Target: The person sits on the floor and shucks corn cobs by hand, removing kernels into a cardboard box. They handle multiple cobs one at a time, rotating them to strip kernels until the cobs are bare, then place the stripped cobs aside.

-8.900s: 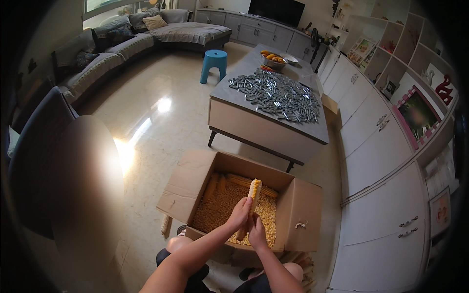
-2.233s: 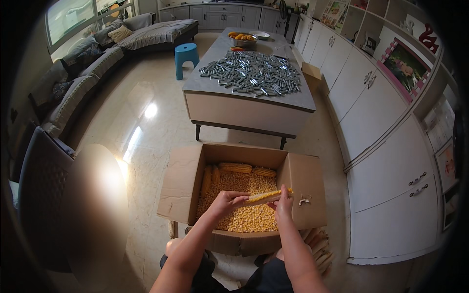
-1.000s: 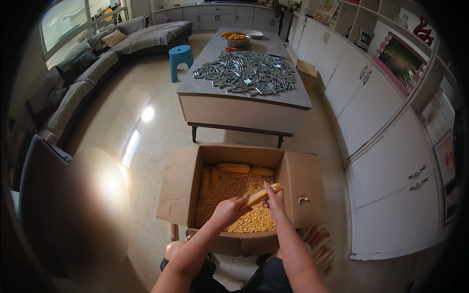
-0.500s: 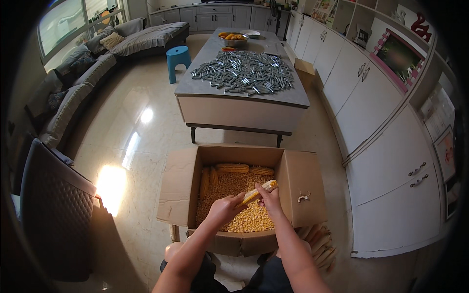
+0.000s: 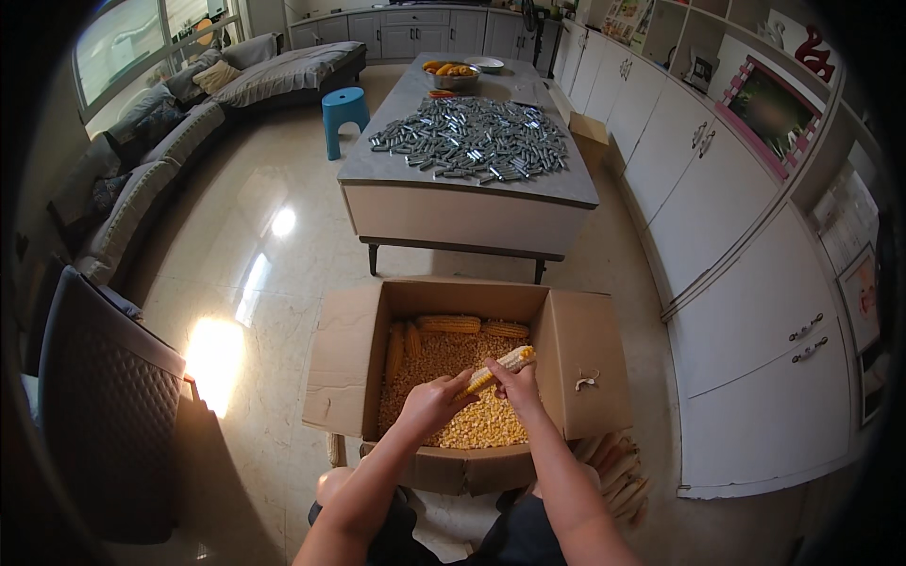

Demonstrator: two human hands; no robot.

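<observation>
Over an open cardboard box (image 5: pixel 465 294) I hold a corn cob (image 5: pixel 484 377) slantwise in both hands. My left hand (image 5: pixel 436 404) is closed round its lower end, and my right hand (image 5: pixel 517 387) grips it nearer the upper end. Toward its top the cob looks pale and bare, with a few yellow kernels at the tip and more yellow lower down. Beneath it, loose corn kernels (image 5: pixel 477 429) cover the bottom of the box. Several whole ears of corn (image 5: pixel 448 324) lie along the box's far and left walls.
Bare cobs (image 5: pixel 618 476) are heaped on the floor right of the box. A grey table (image 5: pixel 377 173) beyond it carries many small metal cylinders (image 5: pixel 472 141) and a bowl of corn (image 5: pixel 450 77). A quilted chair (image 5: pixel 113 406) stands left, white cabinets (image 5: pixel 755 368) right.
My right hand has shifted slightly down and left along the cob, and its thumb now lies lower. My left hand stays nearly where it was.
</observation>
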